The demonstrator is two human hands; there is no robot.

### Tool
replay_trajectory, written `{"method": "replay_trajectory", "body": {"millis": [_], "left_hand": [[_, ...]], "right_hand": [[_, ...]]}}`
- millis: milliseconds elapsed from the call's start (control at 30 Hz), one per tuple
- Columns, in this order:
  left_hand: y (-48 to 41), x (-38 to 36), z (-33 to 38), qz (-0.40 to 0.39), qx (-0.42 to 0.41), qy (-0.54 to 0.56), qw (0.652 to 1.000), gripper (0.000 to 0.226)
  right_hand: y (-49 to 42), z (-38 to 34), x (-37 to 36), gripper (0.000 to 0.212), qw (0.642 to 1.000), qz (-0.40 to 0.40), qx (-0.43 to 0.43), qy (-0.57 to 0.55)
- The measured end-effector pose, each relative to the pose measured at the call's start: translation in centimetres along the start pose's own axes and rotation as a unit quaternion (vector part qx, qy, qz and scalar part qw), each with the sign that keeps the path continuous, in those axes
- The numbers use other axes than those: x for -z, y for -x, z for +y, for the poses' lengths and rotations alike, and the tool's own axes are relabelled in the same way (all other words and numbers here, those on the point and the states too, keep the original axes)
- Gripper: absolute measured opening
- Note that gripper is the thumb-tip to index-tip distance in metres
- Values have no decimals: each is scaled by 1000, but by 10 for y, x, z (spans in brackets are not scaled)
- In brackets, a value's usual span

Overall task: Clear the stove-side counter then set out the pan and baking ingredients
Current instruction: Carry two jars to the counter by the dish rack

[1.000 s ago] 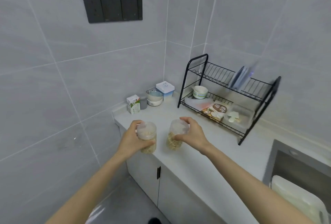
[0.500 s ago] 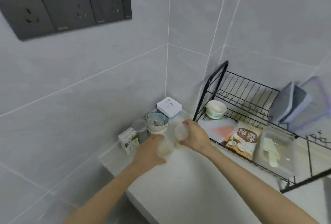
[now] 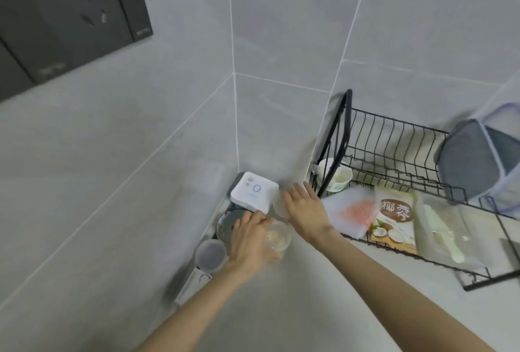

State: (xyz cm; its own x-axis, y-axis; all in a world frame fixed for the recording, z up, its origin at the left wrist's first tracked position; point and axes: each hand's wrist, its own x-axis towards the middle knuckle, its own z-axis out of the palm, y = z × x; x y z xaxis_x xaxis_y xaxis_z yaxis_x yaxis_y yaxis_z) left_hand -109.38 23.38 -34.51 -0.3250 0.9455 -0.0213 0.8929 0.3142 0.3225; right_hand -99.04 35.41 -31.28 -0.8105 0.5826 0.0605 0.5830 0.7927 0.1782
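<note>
Standing in the worktop's (image 3: 309, 309) far corner are two clear grain jars. The left hand (image 3: 247, 242) has its grip curled round the near jar (image 3: 278, 239); the right hand (image 3: 305, 211) lies straight-fingered against the far jar (image 3: 279, 205). Probably light, slick plastic: hold the sides.

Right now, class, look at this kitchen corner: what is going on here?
A person is handling two clear jars of grainy food at the back corner of the counter. The left grip holds the nearer jar, fingers curled round it. The right grip lies with fairly straight fingers over the farther jar, beside a white box and the black dish rack. Blur hides whether the jars rest on the counter.
</note>
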Motion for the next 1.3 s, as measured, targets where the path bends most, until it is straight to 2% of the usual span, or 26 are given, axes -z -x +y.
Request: {"method": "replay_trajectory", "body": {"millis": [100, 200, 300, 433, 500, 600, 700, 833, 967, 1133, 1300], "left_hand": [[-16, -3, 0, 4, -3, 5, 1000, 68], [-28, -6, 1, 12, 5, 11, 1000, 64], [-31, -10, 3, 17, -6, 12, 1000, 67], [-28, -8, 5, 44, -5, 54, 998, 77], [-25, -2, 9, 69, -13, 74, 995, 69], [-15, 7, 24, 85, -49, 123, 988, 41], [-1, 9, 51, 71, -82, 164, 980, 35], [19, -1, 102, 36, -125, 190, 973, 29], [47, -15, 172, -13, -158, 196, 968, 35], [100, -42, 290, -48, -206, 252, 944, 36], [156, -70, 408, -92, -281, 265, 918, 34]], "right_hand": [[-2, 4, 6, 66, 999, 53, 1, -4], [9, 6, 13, 52, 996, 78, 4, -38], [31, 8, 12, 41, 992, 54, -15, -111], [63, 14, 15, 43, 988, 13, -57, -143], [78, 16, 19, 44, 985, -5, -83, -149], [100, 22, 27, 44, 980, 0, -118, -157], [129, 36, 34, 42, 973, 7, -160, -166], [188, 63, 41, 40, 957, 7, -223, -186], [272, 97, 44, 38, 945, 13, -274, -180], [416, 145, 51, 39, 917, 47, -353, -178], [553, 180, 55, 40, 867, 61, -455, -194]]}}
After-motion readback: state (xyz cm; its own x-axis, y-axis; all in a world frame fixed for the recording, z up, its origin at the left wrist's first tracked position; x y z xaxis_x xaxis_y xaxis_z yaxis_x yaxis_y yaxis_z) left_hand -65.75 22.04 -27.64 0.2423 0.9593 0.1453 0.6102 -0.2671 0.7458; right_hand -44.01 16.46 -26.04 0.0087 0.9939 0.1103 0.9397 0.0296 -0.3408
